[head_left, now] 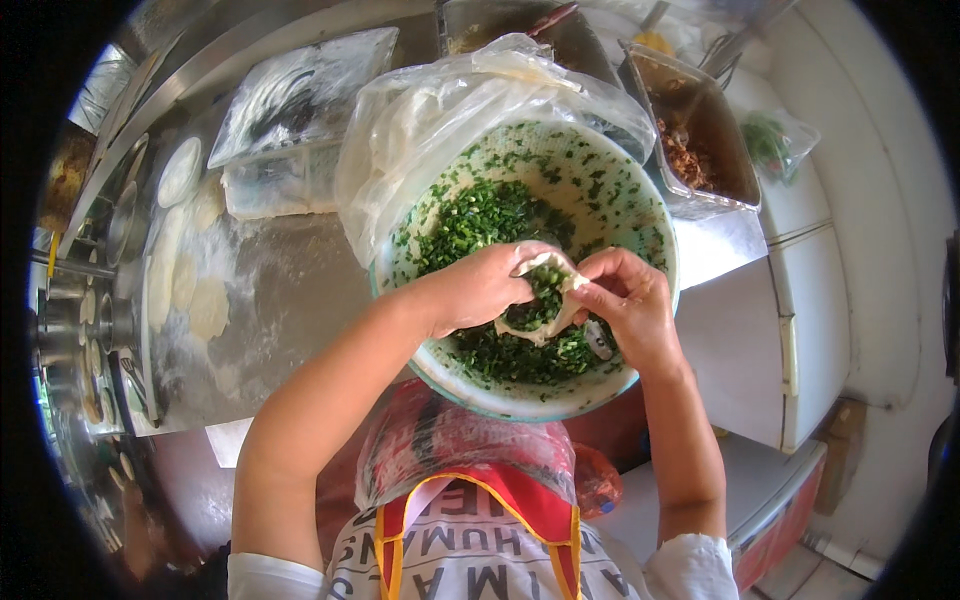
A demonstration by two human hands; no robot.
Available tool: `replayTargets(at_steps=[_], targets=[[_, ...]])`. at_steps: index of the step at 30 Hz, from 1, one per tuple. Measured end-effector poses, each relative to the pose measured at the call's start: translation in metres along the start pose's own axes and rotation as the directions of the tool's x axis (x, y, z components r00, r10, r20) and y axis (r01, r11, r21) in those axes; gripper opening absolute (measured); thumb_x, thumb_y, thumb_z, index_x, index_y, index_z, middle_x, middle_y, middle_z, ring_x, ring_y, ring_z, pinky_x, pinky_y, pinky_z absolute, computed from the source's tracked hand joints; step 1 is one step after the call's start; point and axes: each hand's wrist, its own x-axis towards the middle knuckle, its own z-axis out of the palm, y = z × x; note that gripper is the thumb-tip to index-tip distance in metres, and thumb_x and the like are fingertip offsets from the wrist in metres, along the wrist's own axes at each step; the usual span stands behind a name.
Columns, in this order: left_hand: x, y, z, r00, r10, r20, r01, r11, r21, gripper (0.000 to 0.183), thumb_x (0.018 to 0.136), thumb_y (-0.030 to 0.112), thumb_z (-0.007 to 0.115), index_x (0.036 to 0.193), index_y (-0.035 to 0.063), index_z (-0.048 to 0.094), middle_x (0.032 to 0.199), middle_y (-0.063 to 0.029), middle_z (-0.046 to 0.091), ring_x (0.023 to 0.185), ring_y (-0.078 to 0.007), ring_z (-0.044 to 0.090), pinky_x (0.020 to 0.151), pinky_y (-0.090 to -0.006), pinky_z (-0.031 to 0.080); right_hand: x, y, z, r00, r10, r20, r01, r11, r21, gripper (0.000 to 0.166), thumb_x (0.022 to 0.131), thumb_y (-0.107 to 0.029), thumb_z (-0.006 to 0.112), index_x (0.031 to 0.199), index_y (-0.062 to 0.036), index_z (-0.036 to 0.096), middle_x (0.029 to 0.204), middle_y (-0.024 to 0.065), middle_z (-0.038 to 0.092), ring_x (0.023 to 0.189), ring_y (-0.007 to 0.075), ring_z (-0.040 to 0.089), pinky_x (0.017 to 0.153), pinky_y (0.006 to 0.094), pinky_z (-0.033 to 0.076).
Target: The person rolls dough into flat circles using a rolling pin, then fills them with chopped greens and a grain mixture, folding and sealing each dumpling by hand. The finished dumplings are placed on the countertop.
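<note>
A dough wrapper (541, 330) filled with chopped greens (546, 289) is held over a large pale plastic basin (525, 409). My left hand (487, 289) cups the wrapper from its left side, with the fingers partly hidden behind it. At the right edge, my right hand (626, 300) pinches the dough rim between thumb and fingers. More chopped green filling (480, 225) lies in the basin and clings to its wall. A metal utensil (598, 340) rests in the filling below my right hand, only partly visible.
Flattened dough pieces (208, 309) lie on the floured worktop (292, 300) at the left. A flour-dusted lidded container (281, 180) stands behind. Clear plastic sheeting (405, 135) drapes over the basin's far side. A metal container (720, 187) of brownish filling is at the back right.
</note>
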Motion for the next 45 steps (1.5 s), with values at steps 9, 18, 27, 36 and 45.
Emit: replayTargets(at_steps=[9, 18, 27, 36, 45], targets=[[0.0, 0.005, 0.01, 0.978, -0.01, -0.21, -0.126, 0.769, -0.626, 0.065, 0.076, 0.027, 0.072, 0.13, 0.0102, 0.04, 0.116, -0.0079, 0.056, 0.105, -0.0221, 0.054, 0.095, -0.0364, 0.041, 0.004, -0.003, 0.005, 0.971, -0.065, -0.23, 0.087, 0.992, 0.087, 0.023, 0.085, -0.002, 0.06, 0.105, 0.0083, 0.055, 0.079, 0.0089, 0.061, 0.063, 0.0121, 0.058, 0.055, 0.0245, 0.05], [0.0, -0.01, 0.022, 0.985, 0.054, -0.161, -0.122, 0.885, -0.45, 0.039, 0.09, 0.007, 0.047, 0.127, 0.0074, 0.038, 0.113, -0.0058, 0.053, 0.103, -0.011, 0.053, 0.087, -0.0283, 0.045, -0.005, 0.002, 0.012, 0.97, -0.144, -0.195, 0.116, 0.982, -0.15, 0.01, 0.079, 0.009, 0.06, 0.087, 0.0027, 0.06, 0.082, 0.0074, 0.059, 0.066, 0.0134, 0.059, 0.057, 0.0245, 0.048], [0.003, 0.004, 0.024, 0.951, 0.031, -0.309, -0.15, 0.917, -0.369, 0.038, 0.086, 0.013, 0.051, 0.123, 0.0029, 0.043, 0.106, -0.0076, 0.055, 0.095, -0.0137, 0.054, 0.088, -0.0277, 0.042, -0.005, -0.002, 0.013, 0.976, -0.067, -0.206, 0.041, 0.991, -0.127, 0.005, 0.083, 0.004, 0.061, 0.087, 0.0048, 0.059, 0.079, 0.0088, 0.06, 0.062, 0.011, 0.058, 0.054, 0.0225, 0.049], [-0.001, -0.019, 0.028, 0.976, -0.013, -0.216, -0.124, 0.786, -0.606, 0.032, 0.09, 0.014, 0.051, 0.121, 0.0069, 0.049, 0.108, -0.0021, 0.056, 0.095, -0.01, 0.056, 0.082, -0.0258, 0.048, -0.005, -0.003, 0.013, 0.99, -0.035, -0.135, 0.013, 0.987, -0.159, 0.006, 0.081, 0.004, 0.063, 0.083, 0.0037, 0.058, 0.079, 0.0059, 0.058, 0.062, 0.0097, 0.057, 0.052, 0.0218, 0.047], [-0.002, 0.009, 0.022, 0.982, -0.064, -0.178, 0.053, 0.996, -0.066, 0.04, 0.083, 0.006, 0.046, 0.123, 0.001, 0.049, 0.116, -0.0109, 0.055, 0.102, -0.0152, 0.053, 0.091, -0.0279, 0.043, -0.009, 0.004, 0.015, 0.987, -0.148, -0.061, 0.128, 0.957, -0.26, 0.006, 0.08, 0.006, 0.063, 0.085, 0.0054, 0.06, 0.08, 0.0087, 0.057, 0.061, 0.0116, 0.057, 0.051, 0.0229, 0.046]])
